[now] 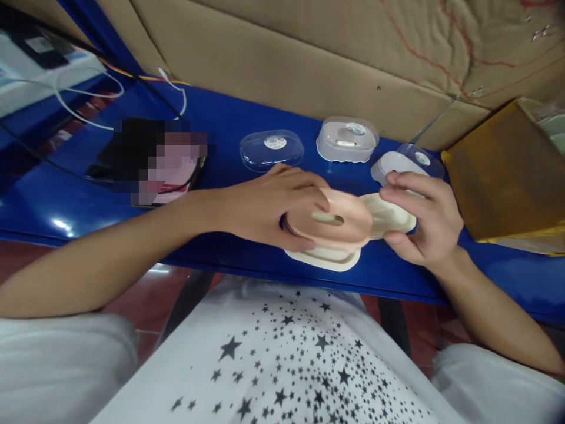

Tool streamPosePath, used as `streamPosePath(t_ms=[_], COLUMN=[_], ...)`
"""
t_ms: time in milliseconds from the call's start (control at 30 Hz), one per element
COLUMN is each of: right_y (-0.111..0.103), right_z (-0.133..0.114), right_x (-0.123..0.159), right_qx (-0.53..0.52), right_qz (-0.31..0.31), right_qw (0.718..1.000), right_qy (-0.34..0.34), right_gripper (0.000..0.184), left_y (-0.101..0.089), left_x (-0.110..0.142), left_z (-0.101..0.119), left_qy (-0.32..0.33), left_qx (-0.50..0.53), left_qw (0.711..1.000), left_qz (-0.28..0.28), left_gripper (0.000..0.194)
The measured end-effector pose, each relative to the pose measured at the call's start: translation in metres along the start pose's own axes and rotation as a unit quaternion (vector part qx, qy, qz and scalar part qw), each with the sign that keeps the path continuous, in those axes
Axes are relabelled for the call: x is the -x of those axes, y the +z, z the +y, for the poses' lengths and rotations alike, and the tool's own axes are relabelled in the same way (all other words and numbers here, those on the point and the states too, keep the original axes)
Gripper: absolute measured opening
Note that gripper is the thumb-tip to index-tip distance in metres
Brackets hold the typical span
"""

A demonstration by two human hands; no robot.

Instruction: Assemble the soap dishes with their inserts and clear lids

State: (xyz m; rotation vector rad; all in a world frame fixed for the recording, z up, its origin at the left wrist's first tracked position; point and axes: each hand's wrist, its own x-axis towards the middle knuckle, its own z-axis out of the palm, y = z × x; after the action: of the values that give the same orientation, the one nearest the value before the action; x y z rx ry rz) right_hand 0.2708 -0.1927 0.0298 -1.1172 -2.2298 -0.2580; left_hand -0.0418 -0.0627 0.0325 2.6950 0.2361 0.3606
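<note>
My left hand (282, 206) is closed on a peach oval plastic piece (348, 221) with a slot in its top, possibly part of a soap dish. It is tilted above a cream oval tray (338, 260), which it partly hides. My right hand (424, 215) is to the right, fingers curved and apart, close over a cream scalloped piece (386, 215). Whether its fingertips touch that piece is hard to make out. Just behind this hand stands a white plastic box part (399, 164), partly covered by the fingers.
Along the back of the blue table (220, 118) lie a clear lid (271, 154) with a round sticker, a lidded white box (348, 141) and another clear lid (426, 158). A cardboard box (503, 176) stands right. White cables (88, 94) and a blurred item (163, 162) are left.
</note>
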Motion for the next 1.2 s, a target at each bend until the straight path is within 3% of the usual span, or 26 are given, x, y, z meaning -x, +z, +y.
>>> streamPosePath(t_ms=[167,367,567,800,1000,1200], right_y=[0.004,0.012,0.011,0.021,0.026,0.025], right_z=[0.001,0.005,0.003,0.006,0.011,0.009], right_x=[0.0,-0.006,-0.008,-0.008,-0.006,-0.006], right_qx=[0.004,-0.008,-0.024,-0.019,-0.005,-0.007], right_qz=[-0.029,-0.034,-0.045,-0.181,-0.16,-0.164], right_qw=[1.0,0.998,0.996,0.982,0.984,0.984], right_qy=[-0.012,-0.05,-0.073,-0.045,-0.073,-0.064], right_gripper=[0.056,0.046,0.047,0.062,0.051,0.052], left_y=[0.003,0.007,0.012,0.005,0.003,0.004], left_x=[0.002,0.002,0.001,-0.002,-0.003,0.0], left_z=[0.007,0.007,0.004,-0.009,-0.008,-0.011], left_qy=[0.019,0.006,0.003,-0.057,-0.067,-0.058], left_qx=[0.004,-0.007,-0.036,-0.069,-0.09,-0.096], left_qw=[0.999,0.996,0.997,0.994,0.99,0.991], left_qz=[-0.039,-0.084,-0.07,-0.066,-0.081,-0.075], left_gripper=[0.05,0.078,0.075,0.073,0.071,0.068])
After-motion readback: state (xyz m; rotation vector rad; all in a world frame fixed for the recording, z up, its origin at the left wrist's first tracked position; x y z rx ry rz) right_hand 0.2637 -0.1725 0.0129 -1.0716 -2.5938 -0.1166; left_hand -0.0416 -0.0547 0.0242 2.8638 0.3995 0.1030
